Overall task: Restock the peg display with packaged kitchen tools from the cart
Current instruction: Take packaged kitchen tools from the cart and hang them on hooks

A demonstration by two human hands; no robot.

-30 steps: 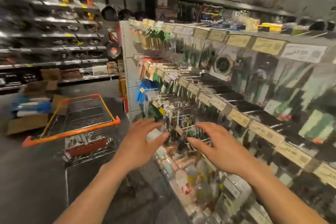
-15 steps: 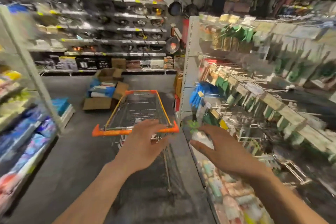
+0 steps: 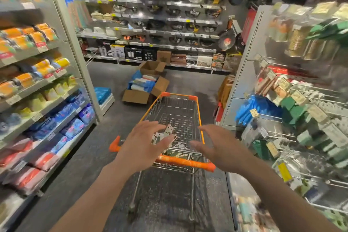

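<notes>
Straight ahead on the floor sit two open cardboard boxes (image 3: 136,97), the nearer one holding blue and white packs. The left hand (image 3: 141,145) hovers with a wide, empty grip over the cart (image 3: 184,163). At least three carded kitchen tools (image 3: 168,131) lie in its basket, below and between that hand and the right hand (image 3: 218,149), equally spread. The peg display (image 3: 301,111) stands at right.

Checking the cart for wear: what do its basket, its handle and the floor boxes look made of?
Basket: probably steel wire, shiny silver, an open grid. Handle: apparently plastic, smooth solid orange. Boxes: cardboard, matte brown, flaps folded open.
</notes>
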